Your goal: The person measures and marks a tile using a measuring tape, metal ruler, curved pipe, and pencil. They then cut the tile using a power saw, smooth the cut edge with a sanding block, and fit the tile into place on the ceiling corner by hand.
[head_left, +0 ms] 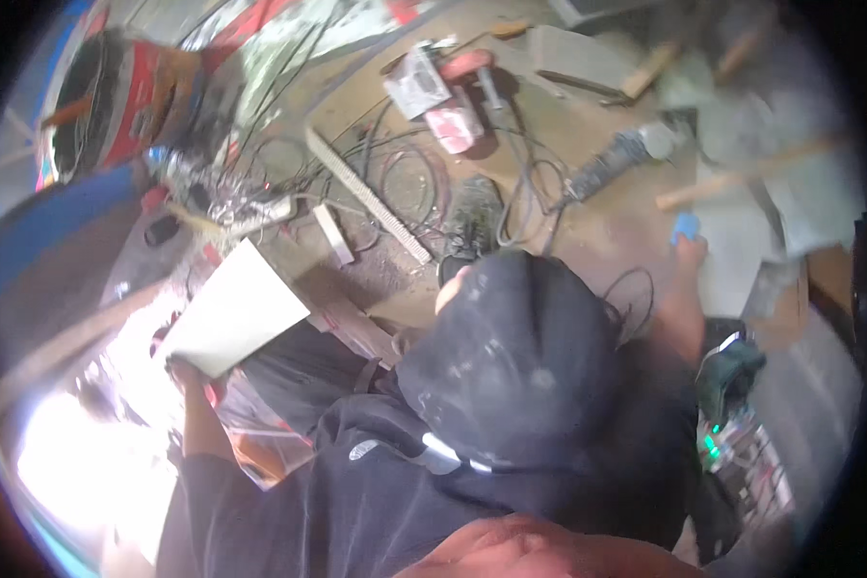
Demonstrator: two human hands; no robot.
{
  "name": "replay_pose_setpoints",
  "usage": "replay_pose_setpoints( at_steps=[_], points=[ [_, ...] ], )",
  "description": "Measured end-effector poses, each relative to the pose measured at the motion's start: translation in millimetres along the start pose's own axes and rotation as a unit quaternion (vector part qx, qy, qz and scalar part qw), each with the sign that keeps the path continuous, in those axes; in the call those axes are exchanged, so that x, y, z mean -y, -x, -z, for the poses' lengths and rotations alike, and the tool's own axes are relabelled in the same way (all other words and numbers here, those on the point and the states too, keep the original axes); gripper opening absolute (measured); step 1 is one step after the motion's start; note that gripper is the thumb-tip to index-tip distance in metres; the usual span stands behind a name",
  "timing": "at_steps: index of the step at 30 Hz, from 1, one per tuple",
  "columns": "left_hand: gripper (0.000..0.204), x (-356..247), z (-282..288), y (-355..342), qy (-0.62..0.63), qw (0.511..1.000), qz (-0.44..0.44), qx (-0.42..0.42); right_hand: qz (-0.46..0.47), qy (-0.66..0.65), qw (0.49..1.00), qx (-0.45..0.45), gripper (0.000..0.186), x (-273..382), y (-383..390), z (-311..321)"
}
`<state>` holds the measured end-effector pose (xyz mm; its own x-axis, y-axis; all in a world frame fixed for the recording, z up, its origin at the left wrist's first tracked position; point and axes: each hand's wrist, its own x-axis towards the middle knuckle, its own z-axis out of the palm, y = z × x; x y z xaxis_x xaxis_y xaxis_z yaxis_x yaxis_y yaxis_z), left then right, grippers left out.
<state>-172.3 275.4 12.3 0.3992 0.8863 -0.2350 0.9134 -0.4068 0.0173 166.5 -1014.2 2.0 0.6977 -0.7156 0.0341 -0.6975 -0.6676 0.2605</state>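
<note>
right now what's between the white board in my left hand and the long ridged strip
In the head view, a small pale block lies between the white board and the long ridged strip.

Pale panel (236,310) tilts well left of blue object (685,227).

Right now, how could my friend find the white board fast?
Start at the dark cap near the middle. Go left to its wearer's left hand, at the lower-left corner of the white board. It's broad and plain, unlike the narrow ribbed strip and small block up and right of it.
</note>
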Motion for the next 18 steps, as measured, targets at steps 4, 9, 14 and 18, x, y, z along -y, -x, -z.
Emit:
replay_pose_setpoints(
  at_steps=[4,9,14,18],
  points=[
    [0.054,70.6,30.9,2.2,-0.703,0.7,-0.115,0.055,0.015,-0.14,0.957,0.256,0.082,108.9,-50.8,-23.2],
    [0.057,59.6,52.5,-18.5,-0.551,0.827,-0.042,0.106,0.084,-0.29,0.926,0.224,0.075,169.7,13.2,-33.8],
    [0.062,26.6,32.5,26.5,-0.018,0.996,0.023,-0.088,0.226,-0.434,0.84,0.234,0.069,228.2,76.8,55.8],
    [0.07,4.6,55.6,62.4,0.032,0.992,0.004,-0.121,0.42,-0.464,0.712,0.318,0.064,336.1,144.2,219.7]
  ],
)
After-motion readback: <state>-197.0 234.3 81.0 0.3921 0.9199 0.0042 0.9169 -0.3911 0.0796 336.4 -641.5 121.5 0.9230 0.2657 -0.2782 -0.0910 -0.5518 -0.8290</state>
